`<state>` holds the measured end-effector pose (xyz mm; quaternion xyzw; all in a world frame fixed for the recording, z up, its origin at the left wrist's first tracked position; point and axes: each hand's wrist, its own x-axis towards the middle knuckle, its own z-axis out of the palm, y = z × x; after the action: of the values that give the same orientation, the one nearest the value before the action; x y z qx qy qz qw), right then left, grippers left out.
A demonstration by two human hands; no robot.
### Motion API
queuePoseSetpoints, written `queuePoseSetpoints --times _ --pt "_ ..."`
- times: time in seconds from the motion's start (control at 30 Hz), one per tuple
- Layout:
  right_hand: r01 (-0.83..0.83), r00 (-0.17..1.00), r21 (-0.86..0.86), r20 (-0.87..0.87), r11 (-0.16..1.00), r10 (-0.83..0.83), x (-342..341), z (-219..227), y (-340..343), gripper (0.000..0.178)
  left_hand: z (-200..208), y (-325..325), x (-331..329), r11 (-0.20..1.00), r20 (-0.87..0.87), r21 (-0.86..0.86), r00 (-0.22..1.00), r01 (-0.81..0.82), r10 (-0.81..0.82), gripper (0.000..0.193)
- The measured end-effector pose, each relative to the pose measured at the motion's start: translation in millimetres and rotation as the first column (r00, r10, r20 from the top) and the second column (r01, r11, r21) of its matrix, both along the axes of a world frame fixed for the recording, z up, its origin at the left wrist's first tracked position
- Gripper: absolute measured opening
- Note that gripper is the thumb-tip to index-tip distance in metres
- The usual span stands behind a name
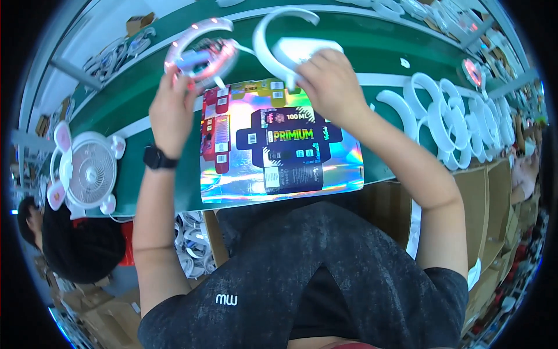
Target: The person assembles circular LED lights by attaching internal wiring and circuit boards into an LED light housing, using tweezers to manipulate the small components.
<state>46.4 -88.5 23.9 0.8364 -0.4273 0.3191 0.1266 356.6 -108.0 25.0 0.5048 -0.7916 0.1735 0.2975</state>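
Note:
My left hand, with a dark watch on the wrist, is closed on a curved pinkish ring part with small glowing lights. Inside the ring, blurred by motion, sits a pale bluish cylinder. A white C-shaped plastic ring is gripped by my right hand, whose fingers are curled over its lower end. Close behind those fingers is a bright white piece, too glaring to make out. Between the two parts runs a short white wire. Both hands are above a shiny rainbow-coloured sheet printed with box layouts.
Several white curved rings crowd the bench at right. A white fan with pink rabbit-like ears stands at the left edge. The green bench extends behind. Cardboard boxes are at lower right. A person in black is at lower left.

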Motion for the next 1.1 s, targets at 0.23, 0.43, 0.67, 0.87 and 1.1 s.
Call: queuePoseSetpoints --times 0.23,0.43,0.67,0.87,1.1 --pt "-0.052 0.995 0.252 -0.064 0.966 0.071 -15.3 -62.4 98.7 0.025 -90.7 131.5 -17.2 0.902 -0.211 0.431 0.975 0.03 0.068 0.026" --pt "0.025 1.0 0.242 -0.01 0.97 -0.024 -21.5 -94.0 104.8 0.043 -104.4 137.7 -31.5 0.917 0.031 0.368 0.988 -0.154 0.153 0.05" --pt "0.033 0.999 0.202 -0.041 0.979 -0.025 -25.0 -102.3 99.7 0.04 -103.2 152.6 -32.5 0.891 -0.021 0.4 0.97 -0.214 0.243 0.048" --pt "0.031 0.999 0.161 -0.041 0.986 -0.025 -29.7 -100.3 100.1 0.032 -104.8 173.3 -38.8 0.912 -0.151 0.366 0.956 -0.184 0.253 0.046" --pt "0.02 0.997 0.048 -0.076 0.999 -0.017 -35.5 -100.2 101.8 0.028 -130.0 163.7 -36.0 0.925 -0.123 0.347 0.97 -0.154 0.208 0.048"
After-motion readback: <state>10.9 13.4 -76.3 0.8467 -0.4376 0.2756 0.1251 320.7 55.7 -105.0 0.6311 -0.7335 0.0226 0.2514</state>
